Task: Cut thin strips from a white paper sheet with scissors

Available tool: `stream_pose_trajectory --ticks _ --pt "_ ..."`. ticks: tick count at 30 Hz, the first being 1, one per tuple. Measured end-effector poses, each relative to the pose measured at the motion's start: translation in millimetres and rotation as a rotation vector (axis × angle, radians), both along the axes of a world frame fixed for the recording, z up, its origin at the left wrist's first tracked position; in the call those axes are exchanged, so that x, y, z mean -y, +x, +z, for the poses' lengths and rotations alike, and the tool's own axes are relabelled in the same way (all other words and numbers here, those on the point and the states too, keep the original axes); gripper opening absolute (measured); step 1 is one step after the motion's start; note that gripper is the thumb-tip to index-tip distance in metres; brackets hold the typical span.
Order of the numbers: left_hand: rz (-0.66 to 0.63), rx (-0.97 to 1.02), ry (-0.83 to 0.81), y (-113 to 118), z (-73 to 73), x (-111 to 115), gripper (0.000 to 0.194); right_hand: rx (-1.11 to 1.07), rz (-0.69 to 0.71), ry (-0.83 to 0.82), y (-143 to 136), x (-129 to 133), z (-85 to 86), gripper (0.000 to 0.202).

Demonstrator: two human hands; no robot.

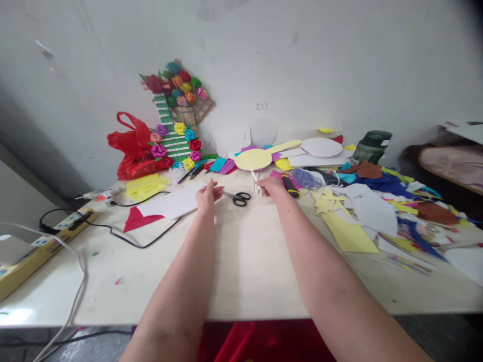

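In the head view, my right grip (272, 187) pinches white paper strips (256, 183) at twelve o'clock; they look light, bendable, easily creased, best held by the edges. My left grip (210, 197), loosely open, shows nothing held, beside a white sheet (169, 201) at eleven. Scissors (240, 199) lie between, in the way; scraps (373, 208) crowd two o'clock.

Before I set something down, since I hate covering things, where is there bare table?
One patch lies between left forearm and right forearm, from scissors to front edge; another left of the left forearm, between black cord and that edge, bar small bits. Crowded: the right, under scraps, and along the wall.
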State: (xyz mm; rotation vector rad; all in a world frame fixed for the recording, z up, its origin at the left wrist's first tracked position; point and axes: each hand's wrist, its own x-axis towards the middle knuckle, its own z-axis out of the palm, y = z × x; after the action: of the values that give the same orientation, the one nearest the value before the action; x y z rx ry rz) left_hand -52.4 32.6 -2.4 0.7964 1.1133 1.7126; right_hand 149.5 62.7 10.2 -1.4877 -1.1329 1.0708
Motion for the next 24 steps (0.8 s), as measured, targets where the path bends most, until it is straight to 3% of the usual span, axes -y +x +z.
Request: stream_pose_trajectory --ticks 4,12,20,24 --pt "-0.004 -0.007 -0.001 -0.7 -3.7 -2.4 0.038 0.107 -0.116 -0.095 13.3 -10.2 -5.7 0.012" --pt "0.006 -0.023 -0.005 0.0 -4.8 -1.0 0.037 0.181 -0.151 -0.217 23.1 -25.3 -18.4 0.007" --pt "0.016 -0.022 -0.008 0.0 -4.3 -0.6 0.038 0.197 -0.066 -0.213 21.5 -34.1 -24.5 0.017" --pt "0.0 -0.019 -0.004 -0.9 -5.9 -1.9 0.038 0.257 -0.049 -0.172 17.6 -26.6 -20.9 0.01"
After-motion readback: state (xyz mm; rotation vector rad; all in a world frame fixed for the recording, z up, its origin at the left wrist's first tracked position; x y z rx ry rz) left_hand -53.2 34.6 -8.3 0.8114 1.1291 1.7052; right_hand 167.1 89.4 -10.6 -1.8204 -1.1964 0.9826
